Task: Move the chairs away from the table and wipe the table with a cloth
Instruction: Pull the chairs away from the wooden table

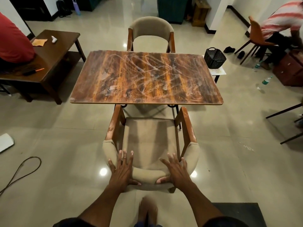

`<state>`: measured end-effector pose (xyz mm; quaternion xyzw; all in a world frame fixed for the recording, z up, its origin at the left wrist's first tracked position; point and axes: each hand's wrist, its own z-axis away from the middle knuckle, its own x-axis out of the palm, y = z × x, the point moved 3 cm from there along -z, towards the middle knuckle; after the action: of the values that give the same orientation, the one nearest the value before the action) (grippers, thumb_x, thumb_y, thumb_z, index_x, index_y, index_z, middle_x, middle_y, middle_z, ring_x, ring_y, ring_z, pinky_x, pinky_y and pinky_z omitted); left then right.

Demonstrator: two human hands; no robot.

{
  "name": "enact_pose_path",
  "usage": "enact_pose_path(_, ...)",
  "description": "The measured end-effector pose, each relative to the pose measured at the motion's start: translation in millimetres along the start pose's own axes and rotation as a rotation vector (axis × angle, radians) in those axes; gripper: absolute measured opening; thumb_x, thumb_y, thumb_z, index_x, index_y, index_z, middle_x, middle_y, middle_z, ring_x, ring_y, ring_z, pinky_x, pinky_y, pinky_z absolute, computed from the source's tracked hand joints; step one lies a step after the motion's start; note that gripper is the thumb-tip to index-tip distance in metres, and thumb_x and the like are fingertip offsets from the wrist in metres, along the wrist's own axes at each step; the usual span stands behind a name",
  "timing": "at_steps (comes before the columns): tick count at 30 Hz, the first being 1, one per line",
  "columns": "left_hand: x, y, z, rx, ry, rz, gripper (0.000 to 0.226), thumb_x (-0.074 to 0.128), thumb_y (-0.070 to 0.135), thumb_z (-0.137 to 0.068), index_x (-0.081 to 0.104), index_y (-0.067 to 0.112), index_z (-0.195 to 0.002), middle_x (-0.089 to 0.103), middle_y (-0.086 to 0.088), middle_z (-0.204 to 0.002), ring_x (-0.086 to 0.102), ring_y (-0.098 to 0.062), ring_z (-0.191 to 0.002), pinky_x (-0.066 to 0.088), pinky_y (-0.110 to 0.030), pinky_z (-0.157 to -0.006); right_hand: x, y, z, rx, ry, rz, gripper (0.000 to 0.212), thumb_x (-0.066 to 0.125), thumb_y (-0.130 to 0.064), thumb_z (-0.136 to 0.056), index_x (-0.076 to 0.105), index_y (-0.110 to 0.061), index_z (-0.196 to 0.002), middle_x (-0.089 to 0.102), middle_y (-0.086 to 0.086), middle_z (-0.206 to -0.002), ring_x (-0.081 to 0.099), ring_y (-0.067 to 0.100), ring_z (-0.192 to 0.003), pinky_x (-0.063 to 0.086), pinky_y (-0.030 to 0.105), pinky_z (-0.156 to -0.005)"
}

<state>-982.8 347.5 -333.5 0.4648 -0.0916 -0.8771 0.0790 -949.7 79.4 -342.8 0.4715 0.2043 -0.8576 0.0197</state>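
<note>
A wooden table (146, 76) smeared with white streaks stands in the middle of the room. A beige padded chair with wooden arms (147, 138) stands at its near side, seat facing the table. My left hand (122, 169) and my right hand (176, 172) lie on top of the curved backrest (148, 175), fingers straight and spread, thumbs under its near edge. A second beige chair (150, 32) stands at the far side of the table. An orange cloth (39, 42) lies on the side table at the left.
A dark side table (54, 54) with a seated person in red (13, 41) is at the left. A black basket (214, 58) sits at the right, with bottles (264, 82) on the floor and another person (282, 25) beyond. A cable (21, 171) lies on the floor at the left.
</note>
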Motion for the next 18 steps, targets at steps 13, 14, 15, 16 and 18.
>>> enact_pose_path(13, -36, -38, -12, 0.013, 0.116, 0.102, 0.136, 0.006, 0.114, -0.052, -0.041, 0.036, -0.153, -0.046, -0.001, -0.162, -0.035, -0.026, -0.153, -0.009, -0.073, -0.120, -3, 90, 42, 0.292, 0.415, -0.339, 0.108, 0.044, -0.084, -0.088, 0.001, -0.029, -0.170, -0.004, -0.001, -0.179, 0.001, 0.023, -0.165, 0.010, 0.058, -0.130)
enact_pose_path(14, -43, -43, -17, -0.005, 0.135, 0.093, 0.133, 0.002, 0.112, -0.054, -0.039, 0.035, -0.156, -0.045, -0.002, -0.162, -0.035, -0.026, -0.154, -0.009, -0.074, -0.120, 2, 96, 44, 0.310, 0.384, -0.369, 0.103, 0.044, -0.080, -0.092, -0.005, -0.033, -0.168, -0.008, 0.001, -0.179, 0.000, 0.027, -0.165, 0.011, 0.059, -0.130)
enact_pose_path(15, -50, -48, -21, -0.022, 0.135, 0.074, 0.133, -0.002, 0.111, -0.054, -0.037, 0.034, -0.157, -0.043, -0.003, -0.162, -0.034, -0.027, -0.155, -0.009, -0.075, -0.119, 5, 98, 42, 0.325, 0.358, -0.428, 0.098, 0.046, -0.077, -0.096, -0.009, -0.037, -0.166, -0.011, 0.003, -0.178, 0.000, 0.030, -0.165, 0.013, 0.059, -0.129)
enact_pose_path(16, -55, -51, -24, -0.042, 0.121, 0.067, 0.133, -0.004, 0.111, -0.054, -0.037, 0.033, -0.157, -0.042, -0.004, -0.161, -0.033, -0.029, -0.156, -0.008, -0.075, -0.119, 4, 95, 40, 0.338, 0.340, -0.497, 0.095, 0.047, -0.072, -0.098, -0.010, -0.037, -0.165, -0.012, 0.004, -0.178, 0.002, 0.032, -0.165, 0.015, 0.057, -0.129)
enact_pose_path(18, -57, -53, -25, -0.091, 0.085, 0.088, 0.130, 0.006, 0.109, -0.062, -0.037, 0.033, -0.157, -0.042, -0.005, -0.160, -0.032, -0.032, -0.157, -0.007, -0.075, -0.119, 1, 84, 32, 0.359, 0.328, -0.607, 0.094, 0.046, -0.064, -0.097, -0.007, -0.031, -0.168, -0.012, 0.006, -0.178, 0.005, 0.034, -0.165, 0.019, 0.055, -0.129)
